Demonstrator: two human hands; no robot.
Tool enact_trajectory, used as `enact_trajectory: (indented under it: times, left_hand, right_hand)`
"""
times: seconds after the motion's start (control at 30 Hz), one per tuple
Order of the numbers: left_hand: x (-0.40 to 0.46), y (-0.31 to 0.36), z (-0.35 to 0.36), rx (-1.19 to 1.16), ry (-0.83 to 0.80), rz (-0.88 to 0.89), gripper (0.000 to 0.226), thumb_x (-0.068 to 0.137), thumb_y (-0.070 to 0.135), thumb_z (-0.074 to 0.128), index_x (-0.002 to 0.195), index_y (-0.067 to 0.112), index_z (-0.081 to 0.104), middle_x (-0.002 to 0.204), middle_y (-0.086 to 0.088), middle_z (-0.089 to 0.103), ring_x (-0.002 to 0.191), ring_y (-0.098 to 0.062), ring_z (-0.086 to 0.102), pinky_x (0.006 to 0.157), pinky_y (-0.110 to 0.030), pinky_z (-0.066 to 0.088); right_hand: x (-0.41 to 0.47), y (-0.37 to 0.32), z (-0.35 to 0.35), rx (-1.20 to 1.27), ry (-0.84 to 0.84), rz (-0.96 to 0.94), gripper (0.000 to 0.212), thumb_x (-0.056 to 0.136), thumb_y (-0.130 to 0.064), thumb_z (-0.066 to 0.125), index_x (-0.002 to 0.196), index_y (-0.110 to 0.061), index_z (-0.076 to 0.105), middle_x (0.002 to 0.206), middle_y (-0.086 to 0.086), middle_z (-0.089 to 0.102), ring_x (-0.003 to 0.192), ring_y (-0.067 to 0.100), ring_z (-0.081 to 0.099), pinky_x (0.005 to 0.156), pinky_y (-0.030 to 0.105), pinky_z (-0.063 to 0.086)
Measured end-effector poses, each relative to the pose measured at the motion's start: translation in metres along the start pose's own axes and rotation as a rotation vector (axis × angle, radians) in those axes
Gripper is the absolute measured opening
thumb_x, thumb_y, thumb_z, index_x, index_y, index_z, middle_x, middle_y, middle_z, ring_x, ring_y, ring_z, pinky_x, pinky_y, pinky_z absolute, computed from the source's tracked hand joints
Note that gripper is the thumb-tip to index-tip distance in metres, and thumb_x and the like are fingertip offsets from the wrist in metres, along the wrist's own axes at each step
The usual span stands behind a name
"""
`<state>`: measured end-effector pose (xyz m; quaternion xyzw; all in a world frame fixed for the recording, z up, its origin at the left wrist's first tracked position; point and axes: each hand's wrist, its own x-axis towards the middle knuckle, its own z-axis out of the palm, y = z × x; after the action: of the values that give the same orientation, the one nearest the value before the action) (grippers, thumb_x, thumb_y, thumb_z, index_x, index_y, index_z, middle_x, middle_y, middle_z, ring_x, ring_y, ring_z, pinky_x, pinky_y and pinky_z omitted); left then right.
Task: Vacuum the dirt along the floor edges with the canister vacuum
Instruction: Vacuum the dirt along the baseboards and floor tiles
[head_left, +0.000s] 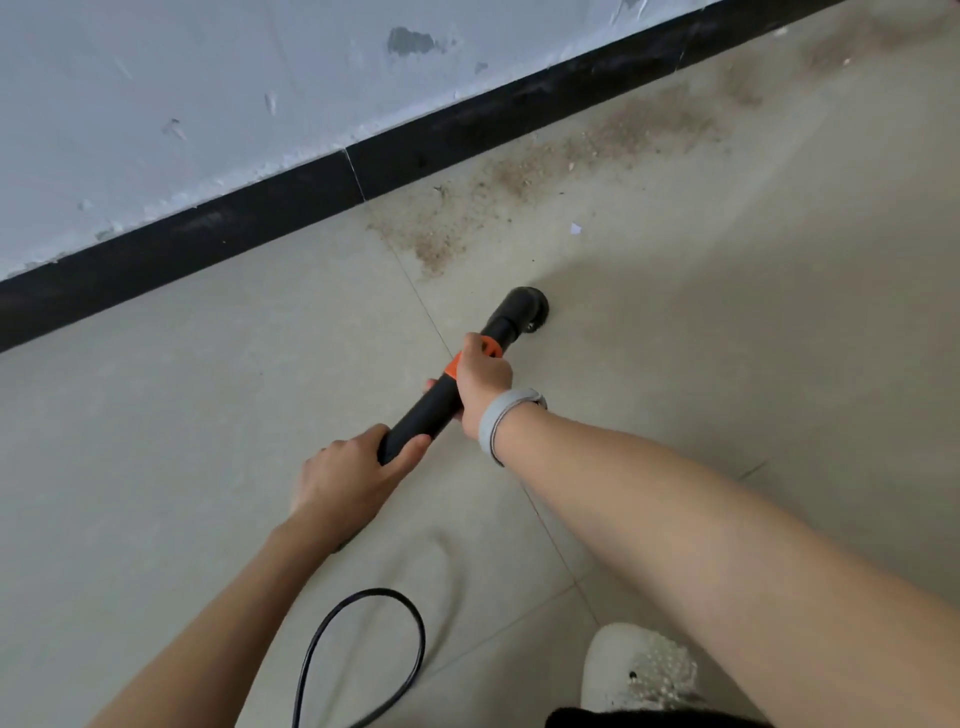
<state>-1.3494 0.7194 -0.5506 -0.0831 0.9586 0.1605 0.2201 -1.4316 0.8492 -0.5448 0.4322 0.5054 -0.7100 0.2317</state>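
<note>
Our left hand (347, 475) grips rear of black vacuum wand (423, 415); our right hand (480, 382) wraps it by orange collar (488, 347). Nozzle (525, 306) beyond hands, on tile floor (182, 415), near dirt (519, 171) along black baseboard (260, 208). Cable (363, 649) loops beside shoe (639, 670).

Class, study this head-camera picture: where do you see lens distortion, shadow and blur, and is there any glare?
Head view: the wide lens stretches the right forearm large at the frame edge; a soft shadow lies on the floor around the vacuum nozzle; the left hand gripping the wand looks slightly smeared at its outer edge; the dirt stays fairly crisp; even, diffuse light, no strong glare.
</note>
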Motion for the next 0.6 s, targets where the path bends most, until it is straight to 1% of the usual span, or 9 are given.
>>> enact_trajectory:
  times: [0.1, 0.13, 0.17, 0.23, 0.27, 0.4, 0.47, 0.6]
  left_hand:
    - [-0.008, 0.02, 0.004, 0.015, -0.111, 0.05, 0.045, 0.089, 0.064, 0.034, 0.079, 0.022, 0.048, 0.074, 0.001, 0.066, 0.072, -0.019, 0.061, 0.067, -0.031, 0.044]
    - [-0.011, 0.031, 0.007, 0.019, -0.143, 0.065, 0.044, 0.089, 0.065, 0.033, 0.078, 0.024, 0.046, 0.073, 0.002, 0.065, 0.071, -0.018, 0.061, 0.066, -0.03, 0.043]
    - [-0.013, 0.042, 0.009, 0.017, -0.157, 0.077, 0.043, 0.089, 0.065, 0.033, 0.076, 0.026, 0.044, 0.073, 0.002, 0.064, 0.07, -0.017, 0.061, 0.065, -0.029, 0.041]
    - [-0.01, 0.06, 0.008, -0.004, -0.126, 0.079, 0.043, 0.088, 0.066, 0.031, 0.074, 0.027, 0.042, 0.074, 0.002, 0.065, 0.069, -0.017, 0.061, 0.064, -0.028, 0.041]
    - [-0.004, 0.065, 0.004, -0.006, -0.094, 0.065, 0.044, 0.088, 0.067, 0.031, 0.076, 0.026, 0.043, 0.075, 0.002, 0.065, 0.069, -0.017, 0.061, 0.064, -0.028, 0.041]
    - [0.028, 0.06, -0.017, -0.007, -0.011, -0.043, 0.05, 0.088, 0.067, 0.033, 0.086, 0.02, 0.051, 0.074, 0.0, 0.064, 0.07, -0.019, 0.059, 0.062, -0.03, 0.04]
    - [0.028, 0.053, -0.022, -0.012, -0.004, -0.083, 0.048, 0.088, 0.065, 0.034, 0.084, 0.02, 0.05, 0.074, 0.001, 0.065, 0.07, -0.019, 0.059, 0.063, -0.03, 0.041]
    - [0.003, 0.031, -0.029, -0.01, -0.031, -0.158, 0.044, 0.089, 0.063, 0.037, 0.077, 0.022, 0.048, 0.068, 0.002, 0.061, 0.067, -0.019, 0.058, 0.061, -0.029, 0.039]
  right_hand:
    - [0.005, 0.002, -0.033, -0.138, 0.075, 0.018, 0.034, 0.091, -0.042, 0.047, 0.09, -0.008, 0.05, 0.065, 0.006, 0.06, 0.082, 0.03, 0.067, 0.087, 0.043, 0.055]
    - [0.006, -0.001, -0.045, -0.154, 0.087, 0.033, 0.034, 0.093, -0.042, 0.046, 0.088, -0.009, 0.05, 0.062, 0.006, 0.061, 0.082, 0.03, 0.067, 0.089, 0.043, 0.054]
    - [0.006, -0.008, -0.054, -0.131, 0.089, 0.051, 0.033, 0.095, -0.04, 0.045, 0.089, -0.008, 0.047, 0.065, 0.007, 0.06, 0.078, 0.029, 0.067, 0.089, 0.043, 0.054]
    - [0.007, -0.028, -0.063, -0.045, 0.066, 0.068, 0.026, 0.098, -0.033, 0.044, 0.103, -0.008, 0.042, 0.078, 0.009, 0.054, 0.068, 0.026, 0.063, 0.084, 0.042, 0.056]
    - [0.01, -0.039, -0.061, -0.023, 0.045, 0.067, 0.025, 0.099, -0.031, 0.045, 0.108, -0.008, 0.041, 0.081, 0.009, 0.051, 0.066, 0.025, 0.061, 0.08, 0.041, 0.056]
    - [0.029, -0.063, -0.026, 0.0, -0.077, 0.065, 0.037, 0.098, -0.03, 0.047, 0.126, -0.006, 0.04, 0.087, 0.01, 0.047, 0.071, 0.026, 0.058, 0.061, 0.034, 0.056]
    - [0.03, -0.061, -0.014, -0.011, -0.123, 0.095, 0.038, 0.097, -0.03, 0.047, 0.127, -0.007, 0.039, 0.089, 0.01, 0.047, 0.072, 0.026, 0.058, 0.057, 0.033, 0.054]
    - [0.017, -0.042, -0.001, -0.046, -0.174, 0.191, 0.037, 0.097, -0.03, 0.047, 0.125, -0.009, 0.037, 0.099, 0.013, 0.049, 0.073, 0.027, 0.061, 0.058, 0.032, 0.055]
